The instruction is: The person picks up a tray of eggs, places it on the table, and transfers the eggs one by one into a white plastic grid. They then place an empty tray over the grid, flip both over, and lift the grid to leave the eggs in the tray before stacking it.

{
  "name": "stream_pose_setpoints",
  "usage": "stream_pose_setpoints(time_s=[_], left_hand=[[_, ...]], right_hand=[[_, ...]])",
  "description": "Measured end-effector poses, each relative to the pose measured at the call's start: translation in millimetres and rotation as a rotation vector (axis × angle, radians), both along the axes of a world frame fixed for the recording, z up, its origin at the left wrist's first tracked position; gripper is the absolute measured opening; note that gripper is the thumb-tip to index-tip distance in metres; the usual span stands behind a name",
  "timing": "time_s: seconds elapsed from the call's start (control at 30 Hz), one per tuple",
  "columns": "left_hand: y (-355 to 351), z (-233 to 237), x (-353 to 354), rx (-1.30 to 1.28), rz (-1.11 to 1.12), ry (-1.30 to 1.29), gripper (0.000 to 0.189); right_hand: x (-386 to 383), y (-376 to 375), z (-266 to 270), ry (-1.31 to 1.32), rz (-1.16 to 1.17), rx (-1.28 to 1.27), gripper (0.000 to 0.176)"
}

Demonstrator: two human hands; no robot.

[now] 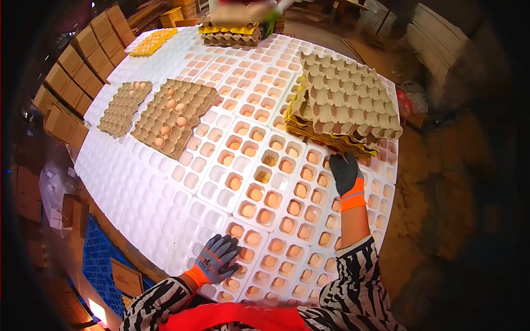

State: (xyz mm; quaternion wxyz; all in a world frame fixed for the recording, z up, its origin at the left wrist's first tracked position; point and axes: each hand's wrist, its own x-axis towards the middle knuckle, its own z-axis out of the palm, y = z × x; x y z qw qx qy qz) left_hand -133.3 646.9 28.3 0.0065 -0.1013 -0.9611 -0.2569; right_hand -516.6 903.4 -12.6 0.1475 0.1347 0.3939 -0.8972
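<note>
My left hand (218, 258), in a grey and orange work glove, rests open with fingers apart over white foam trays (194, 243) whose wells hold eggs (253, 237). Farther right, my right hand (346, 175) is in a dark glove with an orange cuff, at the near lower edge of a stack of cardboard egg trays (348, 102). Its fingers bend downward, and the tips and whatever they hold are hidden. Yellow trays (317, 132) show lower in that stack. Two wells near the middle contain something golden (263, 176) instead of a whole egg.
Two cardboard trays (174, 118) with a few eggs lie on the left. At the far end, a person's blurred green-gloved hand (271, 15) is beside another tray stack (229, 34). Cartons (69, 80) line the left side; a blue crate (102, 265) is lower left.
</note>
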Motion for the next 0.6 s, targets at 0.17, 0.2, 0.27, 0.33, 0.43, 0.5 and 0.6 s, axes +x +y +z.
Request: stream_pose_setpoints(time_s=[0.17, 0.2, 0.27, 0.33, 0.43, 0.5, 0.6], left_hand=[[-4, -5, 6, 0.051, -0.021, 0.003, 0.058], [-5, -5, 8, 0.046, -0.034, -0.008, 0.059], [-8, -12, 11, 0.043, -0.051, 0.011, 0.06], [-14, -15, 8, 0.226, -0.028, 0.059, 0.059], [-49, 1, 2, 0.512, 0.072, 0.129, 0.056], [-95, 16, -2, 0.615, 0.128, 0.143, 0.048], [-184, 21, 1, 0.61, 0.244, 0.192, 0.041]], right_hand=[[93, -19, 54, 0.002, 0.066, 0.245, 0.042], [106, -27, 60, 0.013, 0.11, 0.287, 0.041], [118, -50, 65, 0.068, 0.18, 0.301, 0.04], [127, -89, 80, 0.104, 0.208, 0.283, 0.039], [141, -150, 94, 0.207, 0.29, 0.254, 0.038], [151, -190, 94, 0.157, 0.322, 0.281, 0.039], [166, -249, 85, 0.086, 0.36, 0.339, 0.037]])
